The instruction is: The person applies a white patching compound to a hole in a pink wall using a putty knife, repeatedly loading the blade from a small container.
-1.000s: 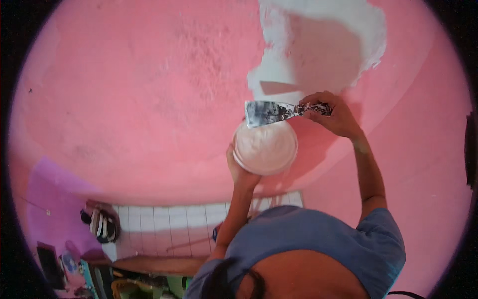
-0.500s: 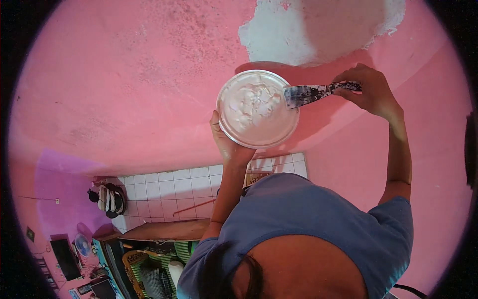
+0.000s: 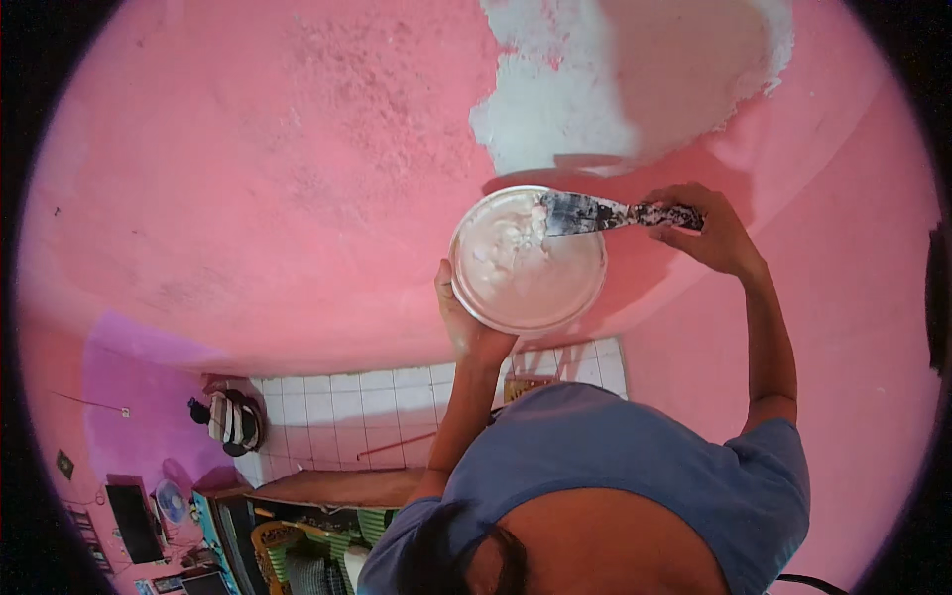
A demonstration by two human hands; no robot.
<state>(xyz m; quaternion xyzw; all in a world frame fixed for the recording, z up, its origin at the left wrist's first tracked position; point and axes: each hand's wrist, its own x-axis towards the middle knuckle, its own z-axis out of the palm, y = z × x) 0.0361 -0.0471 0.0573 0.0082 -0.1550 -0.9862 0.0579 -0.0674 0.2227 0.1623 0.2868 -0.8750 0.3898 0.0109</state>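
Note:
A round white tub [image 3: 496,312] of pale, creamy putty [image 3: 521,273] rests in my left hand [image 3: 471,322], its thumb along the tub's side and the other fingers hidden beneath. My right hand [image 3: 709,233] grips the stained handle of a putty knife [image 3: 595,215]. The knife's flat blade reaches over the tub's upper right rim, and its edge meets the lumpy putty near the middle. Just beyond the tub is the pink wall [image 3: 327,198], with a rough-edged whitish patch [image 3: 555,94] on it.
White floor tiles [image 3: 387,397] run along the wall's foot, with a thin red stick [image 3: 397,446] lying on them. A bundle of bags [image 3: 233,419] stands by the purple wall. At lower left are a blue fan [image 3: 172,501], a dark screen [image 3: 134,521] and a yellowish chair [image 3: 273,540].
The putty knife has moved left relative to the tub, its blade now farther over the putty. Both hands and the tub appear lower in view, and more of the whitish patch shows.

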